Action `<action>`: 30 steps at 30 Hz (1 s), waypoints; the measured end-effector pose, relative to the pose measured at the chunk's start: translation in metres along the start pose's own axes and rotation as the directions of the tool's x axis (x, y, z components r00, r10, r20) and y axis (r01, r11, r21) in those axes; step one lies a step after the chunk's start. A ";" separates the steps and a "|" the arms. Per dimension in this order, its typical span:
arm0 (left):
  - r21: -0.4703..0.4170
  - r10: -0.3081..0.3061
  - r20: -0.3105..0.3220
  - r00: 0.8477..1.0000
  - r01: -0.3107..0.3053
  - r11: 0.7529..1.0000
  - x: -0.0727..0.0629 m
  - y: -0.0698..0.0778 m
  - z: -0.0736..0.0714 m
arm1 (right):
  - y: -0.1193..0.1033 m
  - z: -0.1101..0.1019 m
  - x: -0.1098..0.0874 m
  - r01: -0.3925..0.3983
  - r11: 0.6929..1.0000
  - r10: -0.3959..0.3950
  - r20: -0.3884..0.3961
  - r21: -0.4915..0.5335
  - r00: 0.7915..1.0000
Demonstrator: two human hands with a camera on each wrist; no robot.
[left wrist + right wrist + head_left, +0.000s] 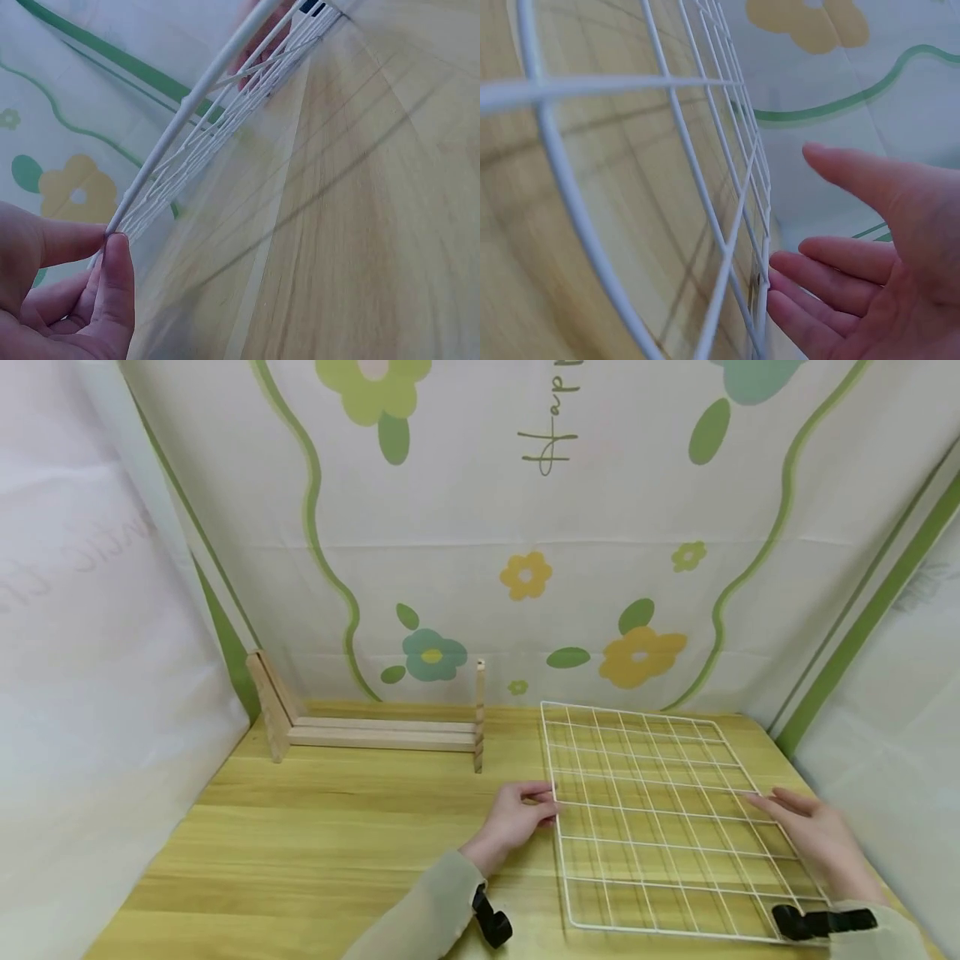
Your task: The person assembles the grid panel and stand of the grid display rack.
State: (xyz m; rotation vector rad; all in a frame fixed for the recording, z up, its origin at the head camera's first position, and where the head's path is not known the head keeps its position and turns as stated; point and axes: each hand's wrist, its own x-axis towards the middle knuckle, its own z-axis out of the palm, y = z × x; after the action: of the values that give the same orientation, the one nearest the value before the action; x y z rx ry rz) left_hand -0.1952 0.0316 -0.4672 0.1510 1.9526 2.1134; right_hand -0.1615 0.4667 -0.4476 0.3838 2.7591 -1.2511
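A white wire grid panel lies over the right part of the wooden table, held slightly above it; its shadow falls on the wood in the left wrist view. My left hand pinches the panel's left edge wire between thumb and fingers. At the opposite edge is my right hand, its fingers extended and the thumb standing off the wire. The right fingertips touch or nearly touch the edge from outside.
A light wooden frame with two upright ends and long rails stands at the table's back left. Flower-printed white curtains enclose the wooden table at the back and both sides. Black straps sit around both sleeves.
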 end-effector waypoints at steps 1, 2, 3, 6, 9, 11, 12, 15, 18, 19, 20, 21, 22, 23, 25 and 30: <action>0.004 0.006 -0.004 1.000 -0.006 1.000 0.000 0.001 -0.001 | 0.002 -0.001 0.000 0.007 1.000 -0.007 -0.018 -0.024 1.000; 0.002 0.011 -0.011 1.000 -0.011 1.000 0.000 0.001 -0.002 | 0.003 -0.002 0.001 0.009 0.999 -0.010 -0.033 -0.037 0.999; 0.003 0.016 -0.017 1.000 -0.016 1.000 -0.001 0.001 -0.003 | 0.005 -0.003 0.001 0.009 0.999 -0.012 -0.048 -0.051 0.999; 0.004 0.033 -0.034 0.999 -0.033 0.999 -0.002 0.002 -0.004 | 0.009 -0.005 0.004 0.001 0.998 -0.006 -0.077 -0.063 0.997; 0.004 0.036 -0.037 0.999 -0.036 0.999 -0.003 0.004 -0.007 | 0.013 -0.007 0.006 -0.001 1.000 -0.002 -0.095 -0.027 0.995; 0.013 0.039 -0.037 0.999 -0.038 0.999 -0.003 0.004 -0.009 | 0.014 -0.008 0.007 0.003 1.000 -0.006 -0.126 -0.027 0.992; 0.016 0.041 -0.037 0.998 -0.040 0.999 -0.003 0.005 -0.010 | 0.015 -0.008 0.008 0.009 0.999 -0.013 -0.141 -0.032 0.990; 0.008 0.042 -0.038 0.998 -0.042 0.999 -0.002 0.006 -0.014 | 0.012 -0.008 0.008 -0.009 0.999 -0.001 -0.183 -0.053 0.983; -0.007 0.057 -0.032 0.998 -0.057 0.998 -0.002 0.007 -0.016 | 0.007 -0.009 0.007 -0.019 0.999 0.011 -0.198 -0.038 0.980; -0.012 0.059 -0.030 0.998 -0.059 0.998 -0.001 0.008 -0.017 | 0.006 -0.009 0.006 -0.015 1.000 0.010 -0.197 -0.024 0.980; -0.010 0.062 -0.025 0.998 -0.062 0.998 -0.001 0.009 -0.018 | 0.005 -0.009 0.006 -0.010 1.000 0.006 -0.200 -0.016 0.980; -0.008 0.066 -0.021 0.998 -0.066 0.998 -0.001 0.009 -0.019 | 0.004 -0.009 0.005 -0.006 1.000 0.004 -0.202 -0.009 0.979; -0.007 0.068 -0.017 0.998 -0.068 0.998 -0.001 0.010 -0.019 | 0.002 -0.009 0.005 -0.003 1.000 0.002 -0.204 -0.005 0.979; -0.005 0.071 -0.016 0.997 -0.071 0.997 -0.001 0.011 -0.020 | 0.001 -0.009 0.004 0.001 1.000 -0.003 -0.208 -0.007 0.978; -0.005 0.074 -0.016 0.997 -0.074 0.997 -0.002 0.013 -0.021 | -0.001 -0.008 0.003 0.006 1.000 -0.007 -0.212 -0.006 0.977; -0.004 0.102 -0.026 0.995 -0.102 0.995 -0.003 0.018 -0.024 | -0.008 -0.008 0.001 0.017 1.000 -0.014 -0.219 0.013 0.976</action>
State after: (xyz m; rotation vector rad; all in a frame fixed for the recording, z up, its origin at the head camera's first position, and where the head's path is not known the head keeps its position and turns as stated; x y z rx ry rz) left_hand -0.2008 0.0068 -0.4518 0.2283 1.9937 2.1936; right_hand -0.1640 0.4681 -0.4368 0.5333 2.9401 -1.3060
